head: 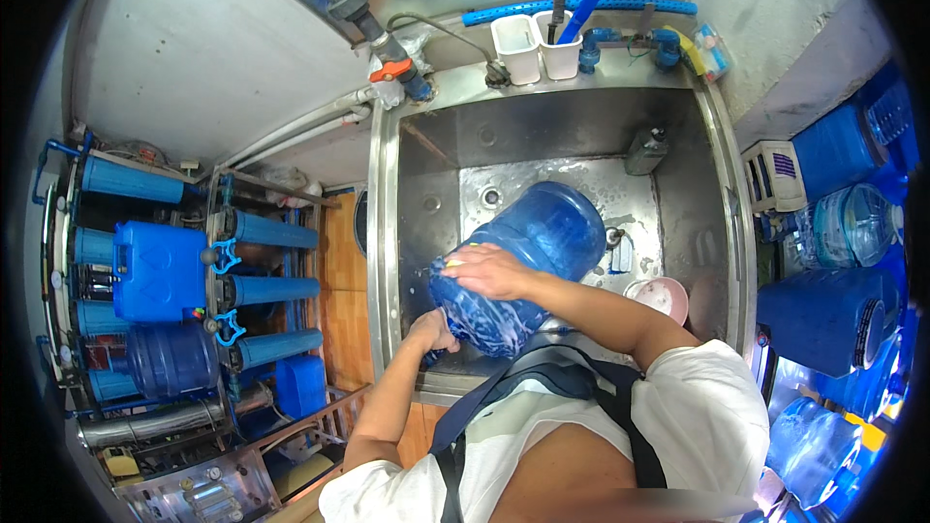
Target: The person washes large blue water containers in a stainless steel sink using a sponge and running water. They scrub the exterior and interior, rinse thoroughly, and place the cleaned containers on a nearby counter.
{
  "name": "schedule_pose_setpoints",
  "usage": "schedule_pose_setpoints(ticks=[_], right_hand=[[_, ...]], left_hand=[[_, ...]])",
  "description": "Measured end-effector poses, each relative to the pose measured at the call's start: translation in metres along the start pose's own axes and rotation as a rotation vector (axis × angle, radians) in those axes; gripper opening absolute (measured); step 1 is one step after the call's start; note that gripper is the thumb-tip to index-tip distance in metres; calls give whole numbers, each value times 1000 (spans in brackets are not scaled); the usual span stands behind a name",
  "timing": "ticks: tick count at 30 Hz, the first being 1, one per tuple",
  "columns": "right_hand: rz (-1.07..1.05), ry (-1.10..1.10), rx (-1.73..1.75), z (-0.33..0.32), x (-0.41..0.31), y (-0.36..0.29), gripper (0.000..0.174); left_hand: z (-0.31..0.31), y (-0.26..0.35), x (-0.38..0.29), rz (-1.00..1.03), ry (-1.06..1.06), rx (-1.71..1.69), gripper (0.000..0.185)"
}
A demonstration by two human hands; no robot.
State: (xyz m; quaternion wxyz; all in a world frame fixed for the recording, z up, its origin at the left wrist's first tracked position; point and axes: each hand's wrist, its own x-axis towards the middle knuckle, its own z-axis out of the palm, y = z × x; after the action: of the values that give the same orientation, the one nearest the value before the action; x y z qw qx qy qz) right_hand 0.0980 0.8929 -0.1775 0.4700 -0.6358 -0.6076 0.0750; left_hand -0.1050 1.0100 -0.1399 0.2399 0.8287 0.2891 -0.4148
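A large blue plastic water jug [556, 229] lies tilted in a stainless steel sink [735, 261], its neck end towards the lower left. White suds streak its side near that end. My left hand [434, 330] grips the jug at its neck end, the fingers partly hidden. My right hand [490, 272] lies on the jug's upper side with a yellow item, only its edge showing, under the fingers. A pink bowl [672, 298] with white foam stands in the sink, beyond my right forearm. A small grey bottle [645, 152] stands in the sink's far right corner.
Two white plastic containers [516, 51] and blue pipe fittings [628, 36] line the sink's back ledge. A valve with an orange handle [391, 71] is at the back left. Blue filter housings [276, 230] and a blue jerrycan [160, 272] stand left; several blue containers [821, 319] stand right.
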Motion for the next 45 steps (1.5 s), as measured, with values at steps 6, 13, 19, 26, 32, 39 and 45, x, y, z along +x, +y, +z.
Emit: schedule_pose_setpoints(ticks=[6,13,19,26,32,39,45], right_hand=[[627,16,-568,-62,-43,136,31],[427,-644,-136,0,32,58,33],[344,-400,-133,-36,-10,68,37],[608,-510,-550,-48,-6,95,25],[21,-79,72,-9,-16,-9,30],[1099,-406,-526,-93,-19,159,44],[353,-646,-97,1,37,53,38]], left_hand=[[35,34,-19,-98,495,313,49],[25,41,-22,-80,418,311,45],[-2,29,-24,-142,207,148,59],[0,3,9,-21,-28,-133,34],[3,-13,14,80,-97,-359,36],[49,33,-22,62,745,487,36],[24,38,-27,-4,445,355,46]])
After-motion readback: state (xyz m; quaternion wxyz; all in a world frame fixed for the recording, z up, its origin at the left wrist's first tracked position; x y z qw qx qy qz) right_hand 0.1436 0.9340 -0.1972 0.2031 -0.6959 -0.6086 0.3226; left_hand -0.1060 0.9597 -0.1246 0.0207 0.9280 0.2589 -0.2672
